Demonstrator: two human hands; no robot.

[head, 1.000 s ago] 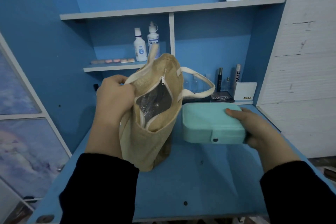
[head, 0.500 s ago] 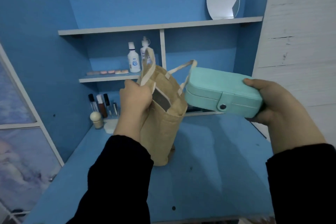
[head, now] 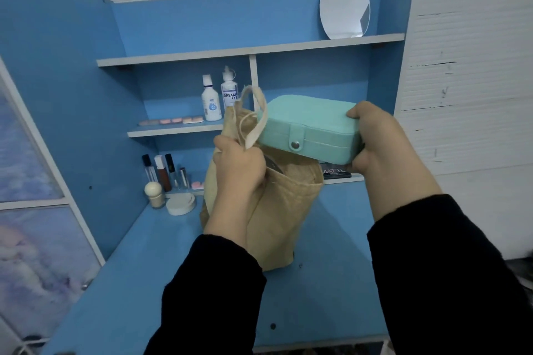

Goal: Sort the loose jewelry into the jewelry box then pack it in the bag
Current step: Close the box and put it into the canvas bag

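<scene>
Head view: right hand (head: pixel 386 150) grip clamped on shut green jewelry box (head: pixel 310 127), held over bag (head: pixel 271 210) mouth. Left hand (head: pixel 239 170) grip pinches bag edge open. Bag stands on surface (head: pixel 331 282). Sorting looks done; box not yet inside.

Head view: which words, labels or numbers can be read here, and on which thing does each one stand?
"DREAM EYE": on the right white bottle on the shelf.
"MATTE": on the dark flat box at the back of the desk; the line beneath is blurred.
Left white bottle: blue label, too small to read.
</scene>
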